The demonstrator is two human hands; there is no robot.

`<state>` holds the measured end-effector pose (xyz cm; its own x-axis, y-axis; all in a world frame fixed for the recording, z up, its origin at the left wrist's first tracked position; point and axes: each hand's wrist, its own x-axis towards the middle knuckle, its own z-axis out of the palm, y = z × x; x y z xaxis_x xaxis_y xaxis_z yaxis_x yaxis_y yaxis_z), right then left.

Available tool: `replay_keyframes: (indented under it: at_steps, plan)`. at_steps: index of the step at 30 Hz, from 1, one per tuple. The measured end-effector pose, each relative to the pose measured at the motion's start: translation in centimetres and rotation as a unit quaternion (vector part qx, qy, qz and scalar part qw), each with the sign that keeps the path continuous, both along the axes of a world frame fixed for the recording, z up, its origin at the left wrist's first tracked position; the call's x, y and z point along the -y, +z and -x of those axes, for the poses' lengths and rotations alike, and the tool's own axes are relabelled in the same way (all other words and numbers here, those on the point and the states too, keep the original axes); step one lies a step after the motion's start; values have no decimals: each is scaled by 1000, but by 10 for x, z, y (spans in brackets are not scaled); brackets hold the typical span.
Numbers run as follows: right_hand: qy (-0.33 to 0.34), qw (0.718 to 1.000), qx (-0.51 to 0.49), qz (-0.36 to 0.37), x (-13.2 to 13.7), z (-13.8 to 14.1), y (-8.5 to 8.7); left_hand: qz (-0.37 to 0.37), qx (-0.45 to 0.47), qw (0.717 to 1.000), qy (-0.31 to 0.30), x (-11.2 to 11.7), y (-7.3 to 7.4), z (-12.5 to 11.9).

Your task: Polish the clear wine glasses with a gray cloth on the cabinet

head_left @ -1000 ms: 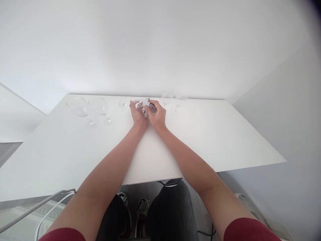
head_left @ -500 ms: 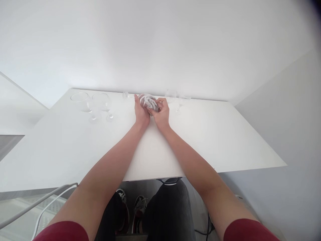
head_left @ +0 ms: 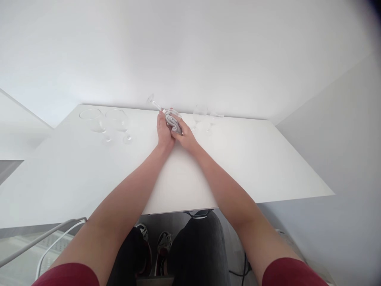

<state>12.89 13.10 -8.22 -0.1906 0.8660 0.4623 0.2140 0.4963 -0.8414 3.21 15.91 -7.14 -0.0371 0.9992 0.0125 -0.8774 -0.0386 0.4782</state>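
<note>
Above the far part of the white table (head_left: 238,167), my two hands are close together around a clear wine glass (head_left: 156,105). Its stem and foot stick out to the upper left, so the glass is tilted. My left hand (head_left: 164,130) is closed around the bowl side. Bunched at the bowl is a grey and white cloth (head_left: 173,121), which the fingers of my right hand (head_left: 185,135) grip. How far the cloth reaches into the bowl is partly hidden by my fingers.
Two stemmed glasses, one at the far left (head_left: 97,124) and another beside it (head_left: 120,124), stand upright. Right of my hands are two more clear glasses (head_left: 200,113) (head_left: 214,116), faint against the white. A wall rises behind the table. Cables (head_left: 44,241) run at the lower left.
The wine glass has turned in my hands, its foot swinging up and its stem now showing. My right hand has shifted slightly left and closed further over the cloth.
</note>
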Motion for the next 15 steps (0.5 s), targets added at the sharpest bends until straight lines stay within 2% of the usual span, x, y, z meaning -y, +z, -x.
replay_keyframes:
  at_steps: [3, 5, 8, 12, 15]
  plan:
    - [45, 998, -32, 26, 0, -2, -1, -21, 3, 1000, -14, -4, -2, -1]
    - [55, 996, -56, 45, -2, 1, -4, -2, 0, 1000, -19, -7, -5, -1]
    - [16, 992, -119, 49, -6, 10, -11, 4, -21, 1000, -14, -7, -7, -1]
    - [-39, 984, -168, 39, -8, 17, -11, -57, -70, 996, -14, -1, -8, -1]
    - [-23, 969, -223, 107, -4, 15, -5, -36, -102, 994, -18, -1, -10, 0]
